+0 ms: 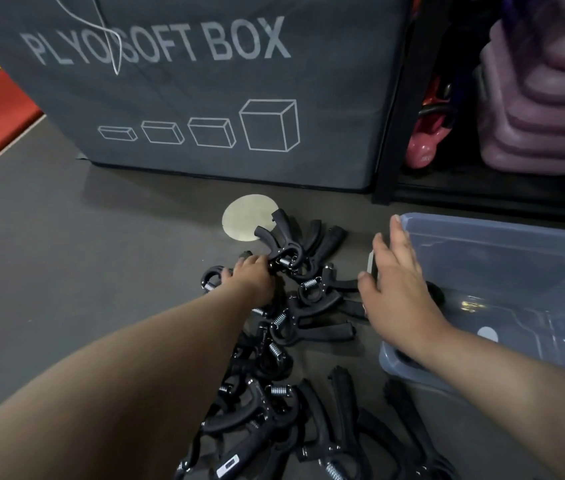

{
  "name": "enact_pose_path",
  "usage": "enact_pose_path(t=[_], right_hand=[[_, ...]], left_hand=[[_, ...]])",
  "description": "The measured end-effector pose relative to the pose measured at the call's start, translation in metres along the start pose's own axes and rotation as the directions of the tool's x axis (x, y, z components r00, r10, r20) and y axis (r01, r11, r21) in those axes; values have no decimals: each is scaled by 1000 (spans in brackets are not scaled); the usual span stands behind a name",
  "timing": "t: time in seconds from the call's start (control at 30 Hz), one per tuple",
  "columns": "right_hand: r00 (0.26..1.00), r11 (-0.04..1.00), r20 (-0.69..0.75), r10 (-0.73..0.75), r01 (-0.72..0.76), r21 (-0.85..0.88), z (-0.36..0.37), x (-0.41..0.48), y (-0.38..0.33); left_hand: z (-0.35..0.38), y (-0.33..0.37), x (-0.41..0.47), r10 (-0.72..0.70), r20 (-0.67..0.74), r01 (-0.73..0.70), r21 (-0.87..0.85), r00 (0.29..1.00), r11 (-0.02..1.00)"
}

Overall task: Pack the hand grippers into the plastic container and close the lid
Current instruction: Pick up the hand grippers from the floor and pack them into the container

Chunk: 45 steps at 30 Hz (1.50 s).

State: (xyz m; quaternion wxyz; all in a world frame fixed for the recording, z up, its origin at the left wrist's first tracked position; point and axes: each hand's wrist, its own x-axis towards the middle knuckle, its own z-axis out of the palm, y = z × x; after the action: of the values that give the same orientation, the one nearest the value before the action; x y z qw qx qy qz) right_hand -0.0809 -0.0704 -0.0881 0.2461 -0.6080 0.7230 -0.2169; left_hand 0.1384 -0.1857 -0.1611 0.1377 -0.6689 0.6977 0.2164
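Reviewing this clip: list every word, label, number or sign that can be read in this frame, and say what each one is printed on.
"PLYO SOFT BOX": large pale letters on the grey plyo box; a white cord crosses the middle of the text.
Four outlined box drawings, small to large: same face, below the words; no text in them.
White label on a hand gripper at the bottom edge: too small to read.
Marking on the pink kettlebell: too blurred to read.
Plastic container: no legible text.
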Motion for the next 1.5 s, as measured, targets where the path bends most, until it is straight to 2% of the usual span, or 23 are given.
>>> enact_pose_path(t=[0.1, 0.23, 0.3, 0.33, 0.4, 0.47, 0.53, 0.6, 0.67, 0.73, 0.8, 0.87, 0.93, 1.0, 1.03, 1.1, 1.13, 1.2, 1.27, 1.37, 1.4, 1.5], right_hand=[[1000, 1000, -2, -1, 1, 7, 0, -1, -1], [1000, 1000, 6, 3, -3, 15, -1, -1, -2], [1000, 1000, 12, 1, -1, 23, -2, -2, -3], [1000, 1000, 14, 0, 0, 24, -3, -3, -3], [1000, 1000, 25, 4, -4, 16, -6, -3, -3], [999, 1000, 46, 8, -8, 12, -7, -4, -3], [997, 1000, 71, 3, -4, 12, -9, -4, -3], [995, 1000, 98, -7, 8, -7, -11, -4, -3], [992, 999, 127, -13, 18, -38, -13, -2, -2], [985, 997, 171, -23, 34, -63, -17, -1, 1], [970, 997, 238, -41, 54, -51, -23, -1, 6], [960, 998, 274, -64, 60, 24, -36, 0, 12], [970, 985, 231, -74, 35, 171, -52, 2, 12], [982, 887, 187, -32, -59, 458, -72, 1, 4], [977, 774, 213, -4, -132, 620, -83, -2, -2], [940, 581, 340, -30, -261, 771, -106, -12, -9], [926, 566, 370, -69, -270, 779, -115, -19, -9], [930, 600, 352, -106, -223, 769, -125, -32, -6], [955, 602, 293, -48, -206, 771, -131, -40, 2], [963, 495, 251, 98, -266, 827, -139, -47, 20], [960, 453, 244, 134, -279, 847, -141, -50, 26], [943, 351, 300, 141, -331, 876, -145, -60, 37]], left_hand=[[4, -3, -1, 1, -76, 9, 133, 997, 991], [1, -7, -5, 175, -202, -91, 369, 964, 925], [-6, -12, -10, 268, -179, -165, 446, 947, 880], [-11, -13, -14, 284, -152, -195, 430, 947, 882], [-25, -11, -27, 250, -134, -209, 262, 959, 942], [-43, -5, -40, 165, -201, -164, 24, 965, 986], [-62, 6, -49, 71, -289, -129, -189, 955, 973], [-81, 19, -60, 47, -363, -181, -346, 931, 921], [-99, 32, -73, 63, -373, -269, -531, 925, 804], [-116, 44, -89, 108, -330, -303, -626, 938, 719], [-129, 55, -104, 180, -276, -322, -651, 944, 687], [-139, 68, -119, 256, -212, -330, -681, 943, 654], [-148, 80, -132, 346, -100, -297, -759, 933, 580], [-152, 93, -144, 442, 16, -244, -815, 897, 526], [-151, 99, -147, 471, 47, -237, -818, 881, 525], [-148, 116, -155, 497, 52, -264, -797, 866, 543], [-146, 124, -160, 498, 32, -280, -794, 867, 539], [-142, 139, -166, 474, -14, -287, -812, 880, 508], [-137, 151, -169, 451, -38, -286, -819, 892, 497], [-129, 158, -172, 432, -69, -339, -734, 899, 588], [-125, 157, -173, 428, -57, -326, -741, 902, 587], [-108, 152, -173, 398, -20, -204, -881, 917, 427]])
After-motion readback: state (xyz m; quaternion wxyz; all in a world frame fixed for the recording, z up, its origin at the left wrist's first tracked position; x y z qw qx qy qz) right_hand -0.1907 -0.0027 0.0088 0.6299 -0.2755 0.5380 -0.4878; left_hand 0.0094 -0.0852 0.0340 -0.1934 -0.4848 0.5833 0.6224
